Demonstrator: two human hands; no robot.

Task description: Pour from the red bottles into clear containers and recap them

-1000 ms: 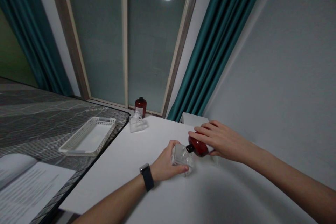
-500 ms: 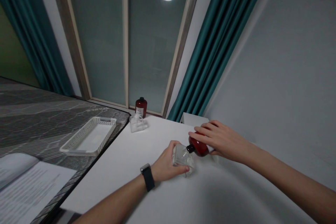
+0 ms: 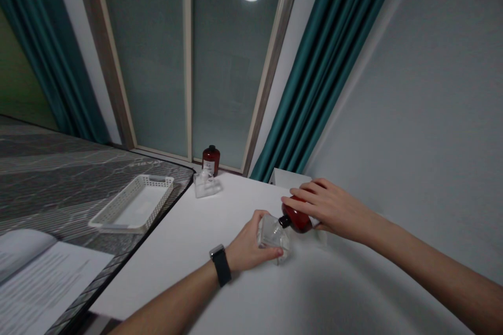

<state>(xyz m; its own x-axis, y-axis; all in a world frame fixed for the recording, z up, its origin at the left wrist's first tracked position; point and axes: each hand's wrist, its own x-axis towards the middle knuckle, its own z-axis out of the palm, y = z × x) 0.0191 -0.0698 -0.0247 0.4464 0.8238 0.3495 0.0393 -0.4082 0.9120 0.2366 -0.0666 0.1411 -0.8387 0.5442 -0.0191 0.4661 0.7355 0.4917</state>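
Observation:
My left hand (image 3: 251,246) is closed around a clear, square-sided bottle (image 3: 272,233) just above the white table (image 3: 188,241). In my right hand (image 3: 326,209) is a dark red bottle (image 3: 298,218), tipped on its side with its black neck pointing left. That neck is at the mouth of the clear bottle; whether the two touch I cannot tell. My right fingers lie over the top of the red bottle, and the thumb is partly hidden below it. Any liquid passing between them is too small to make out.
At the table's far corner stands another dark red bottle (image 3: 211,159), with a clear plastic piece (image 3: 207,187) in front of it. Left of the table, a patterned surface bears a white basket (image 3: 113,214) and an open book (image 3: 58,272). A wall (image 3: 428,115) rises on the right.

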